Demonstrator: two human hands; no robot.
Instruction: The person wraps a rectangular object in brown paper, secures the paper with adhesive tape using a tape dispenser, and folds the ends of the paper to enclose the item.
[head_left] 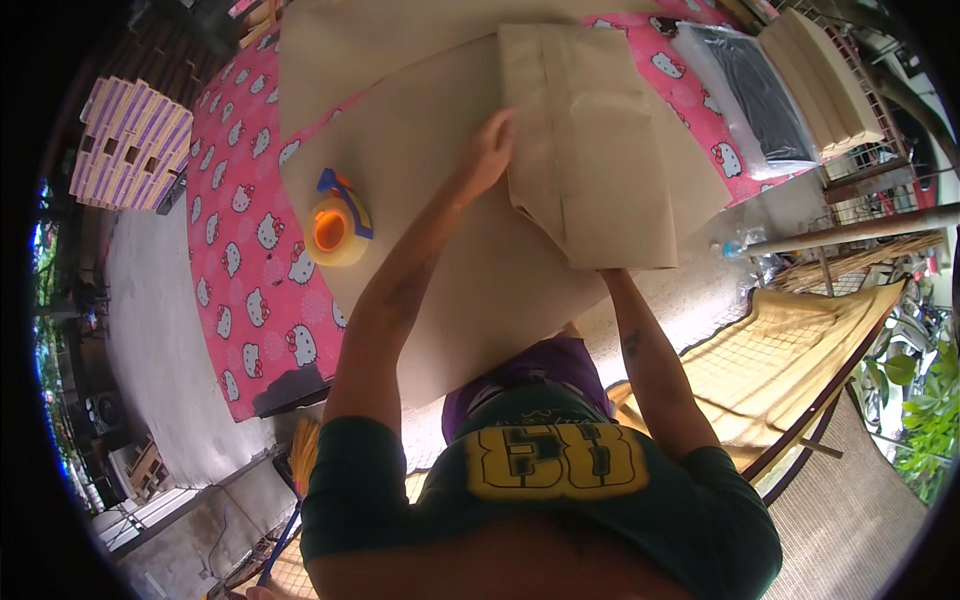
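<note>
A large brown paper bag, folded flat with a seam running down its length, lies across brown paper sheeting on the table. At its left edge is my left hand, fingers together and closed against the paper; the fingertips are partly hidden. My right hand goes under or into the bag's near end, and only the wrist shows, so its fingers cannot be seen. To the left of my left forearm stands a tape roll with an orange core, in a blue dispenser.
A pink cartoon-print cover shows around the sheeting. At the far right lie a plastic-wrapped dark flat pack and a stack of brown folded pieces. Stacked patterned boxes stand left; a yellow mesh-covered frame is at right.
</note>
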